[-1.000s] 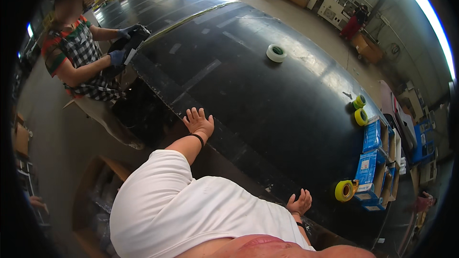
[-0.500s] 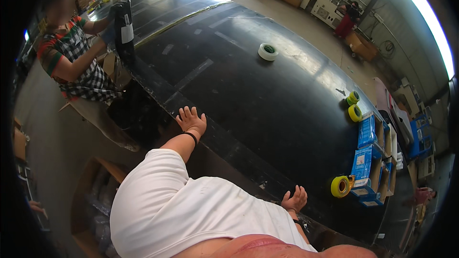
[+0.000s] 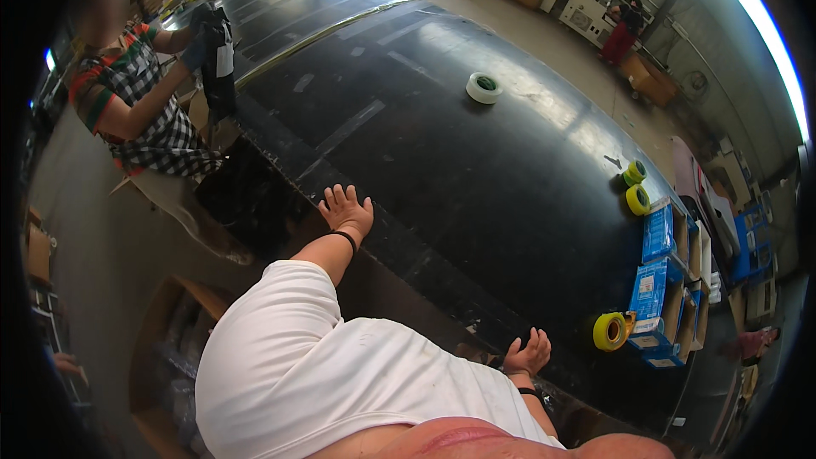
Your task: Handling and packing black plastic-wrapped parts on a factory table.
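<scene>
My left hand (image 3: 349, 212) rests on the near edge of a long black table (image 3: 442, 178), its fingers spread and nothing in it. Farther right, my right hand (image 3: 528, 352) lies at the same edge with its fingers apart, also holding nothing. The thing nearest to it is a yellow tape roll in a dispenser (image 3: 610, 331), not touched by the hand. Blue-and-white cardboard boxes (image 3: 650, 293) stand just beyond that roll. Toward the far side sits a roll of whitish tape (image 3: 484, 88), out of reach of both hands.
At the left a co-worker (image 3: 140, 106) in a checked apron and gloves holds a black package (image 3: 218, 64) over the table. Two yellow-green tape rolls (image 3: 636, 187) lie by the boxes. An open carton (image 3: 161, 357) with wrapped items stands on the floor at my left.
The whole view has shifted slightly. Both my hands keep their places on the table edge. The co-worker's black package has tilted and turned a little.
</scene>
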